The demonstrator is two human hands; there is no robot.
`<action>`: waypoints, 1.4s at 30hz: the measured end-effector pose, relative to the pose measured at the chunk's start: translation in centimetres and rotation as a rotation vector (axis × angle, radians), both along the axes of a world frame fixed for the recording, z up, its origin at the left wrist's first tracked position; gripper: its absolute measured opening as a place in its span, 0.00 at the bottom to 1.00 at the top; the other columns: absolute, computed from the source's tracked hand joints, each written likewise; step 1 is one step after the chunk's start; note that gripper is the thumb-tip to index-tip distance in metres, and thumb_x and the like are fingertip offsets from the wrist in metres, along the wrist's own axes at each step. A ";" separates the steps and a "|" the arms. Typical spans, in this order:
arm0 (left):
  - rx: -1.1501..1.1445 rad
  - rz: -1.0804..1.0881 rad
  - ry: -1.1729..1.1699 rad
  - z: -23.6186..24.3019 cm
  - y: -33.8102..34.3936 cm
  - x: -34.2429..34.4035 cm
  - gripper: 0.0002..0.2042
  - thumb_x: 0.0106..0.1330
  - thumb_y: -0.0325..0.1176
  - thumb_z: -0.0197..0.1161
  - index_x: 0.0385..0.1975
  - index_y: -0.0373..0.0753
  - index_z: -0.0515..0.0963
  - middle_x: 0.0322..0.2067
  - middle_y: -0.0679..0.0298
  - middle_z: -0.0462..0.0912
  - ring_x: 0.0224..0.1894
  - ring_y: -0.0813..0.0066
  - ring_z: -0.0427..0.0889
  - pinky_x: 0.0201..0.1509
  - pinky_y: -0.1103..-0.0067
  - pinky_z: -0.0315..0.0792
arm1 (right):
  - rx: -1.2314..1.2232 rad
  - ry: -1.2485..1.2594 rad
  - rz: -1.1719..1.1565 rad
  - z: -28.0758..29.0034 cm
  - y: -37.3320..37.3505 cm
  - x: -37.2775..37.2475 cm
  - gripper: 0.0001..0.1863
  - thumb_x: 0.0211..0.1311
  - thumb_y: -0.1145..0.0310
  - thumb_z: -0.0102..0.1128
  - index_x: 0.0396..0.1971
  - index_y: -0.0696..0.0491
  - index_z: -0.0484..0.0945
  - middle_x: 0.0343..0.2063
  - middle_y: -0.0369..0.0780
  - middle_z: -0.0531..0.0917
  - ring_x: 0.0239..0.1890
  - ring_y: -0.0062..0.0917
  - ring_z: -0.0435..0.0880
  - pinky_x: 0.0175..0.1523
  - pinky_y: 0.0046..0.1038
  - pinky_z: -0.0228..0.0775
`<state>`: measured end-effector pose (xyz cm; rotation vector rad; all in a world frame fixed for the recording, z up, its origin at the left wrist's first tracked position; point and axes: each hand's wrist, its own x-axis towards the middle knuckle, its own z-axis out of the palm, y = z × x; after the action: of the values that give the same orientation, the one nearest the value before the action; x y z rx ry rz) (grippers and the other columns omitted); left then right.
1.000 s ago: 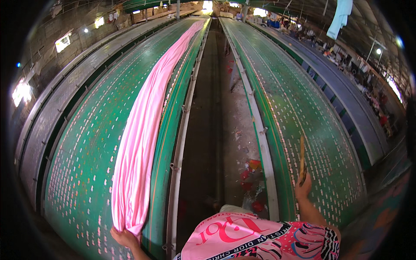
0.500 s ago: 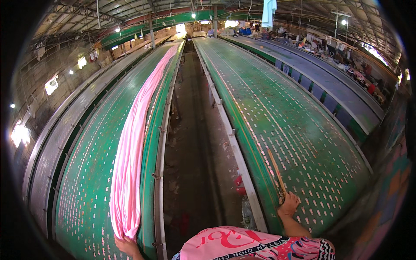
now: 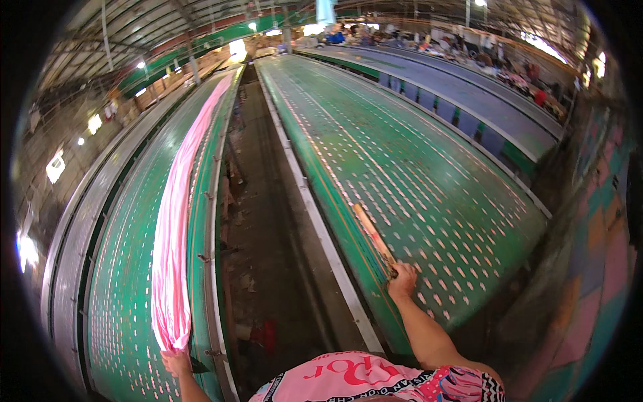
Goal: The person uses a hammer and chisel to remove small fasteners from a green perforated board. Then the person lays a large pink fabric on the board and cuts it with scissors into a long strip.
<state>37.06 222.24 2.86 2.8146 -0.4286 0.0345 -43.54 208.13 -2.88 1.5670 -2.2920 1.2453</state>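
Note:
My left hand is closed round the gathered near end of a long pink cloth. The cloth runs in loose lengthwise folds down the long green left table, narrowing toward the far end. Over the right green table, my right hand is wrapped round the near end of a narrow, light-brown wooden strip. The strip slants along the table's inner side, its far end pointing away from me; whether it touches the surface I cannot tell. Rows of small pale marks cover both tabletops.
Between the tables runs a dark aisle, with a pale metal rail along the right table's edge. A bluish-grey table stands farther right, a grey one at the far left. Piled goods line the right back wall.
The view has swung to the right. My right arm now reaches farther forward with the wooden strip. The left hand keeps hold of the pink cloth's end.

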 end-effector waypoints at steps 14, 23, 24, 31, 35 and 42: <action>-0.387 -0.866 -0.306 5.0 5.1 -16.7 0.43 0.60 0.30 0.75 0.79 0.37 0.68 0.78 0.37 0.65 0.81 0.33 0.61 0.84 0.46 0.54 | 0.205 -0.249 0.045 5.0 15.0 -2.6 0.15 0.67 0.60 0.75 0.45 0.56 0.89 0.45 0.45 0.88 0.52 0.46 0.87 0.56 0.45 0.80; -0.609 -1.219 -0.080 5.4 -0.2 -27.3 0.35 0.68 0.24 0.71 0.77 0.38 0.70 0.79 0.42 0.63 0.81 0.39 0.62 0.85 0.50 0.56 | 0.121 -0.793 -0.205 7.1 18.3 -4.4 0.20 0.73 0.75 0.62 0.62 0.60 0.81 0.45 0.46 0.89 0.44 0.39 0.90 0.46 0.43 0.82; -0.642 -1.280 -0.072 5.6 0.1 -29.1 0.36 0.68 0.23 0.71 0.77 0.38 0.69 0.80 0.42 0.63 0.81 0.39 0.62 0.84 0.50 0.56 | 0.053 -0.701 -0.228 7.5 18.5 -4.7 0.21 0.71 0.77 0.62 0.62 0.59 0.81 0.48 0.49 0.89 0.46 0.40 0.91 0.45 0.43 0.82; -0.633 -1.369 0.020 6.4 2.0 -35.7 0.35 0.64 0.23 0.74 0.73 0.39 0.72 0.78 0.44 0.66 0.78 0.38 0.65 0.81 0.51 0.62 | 0.236 -0.185 -0.167 7.2 17.6 -9.5 0.34 0.70 0.78 0.64 0.77 0.54 0.72 0.72 0.51 0.74 0.75 0.50 0.71 0.77 0.48 0.65; -0.654 -1.308 0.014 8.1 2.4 -40.2 0.34 0.65 0.23 0.74 0.72 0.40 0.73 0.78 0.45 0.67 0.78 0.40 0.66 0.81 0.51 0.62 | 0.542 0.119 0.026 7.0 17.4 -10.8 0.34 0.73 0.65 0.67 0.77 0.49 0.73 0.76 0.48 0.71 0.79 0.49 0.64 0.79 0.54 0.59; -0.724 -1.335 -0.049 8.6 4.1 -56.0 0.33 0.64 0.20 0.74 0.71 0.37 0.74 0.77 0.45 0.69 0.77 0.40 0.69 0.79 0.52 0.66 | 0.271 0.220 0.483 4.0 19.8 -19.0 0.39 0.71 0.58 0.70 0.79 0.50 0.69 0.78 0.49 0.70 0.79 0.51 0.67 0.79 0.55 0.60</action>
<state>-18.96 226.32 11.42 1.4224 -1.7433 -0.0232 -62.50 227.97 1.09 2.3229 -2.0785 0.7921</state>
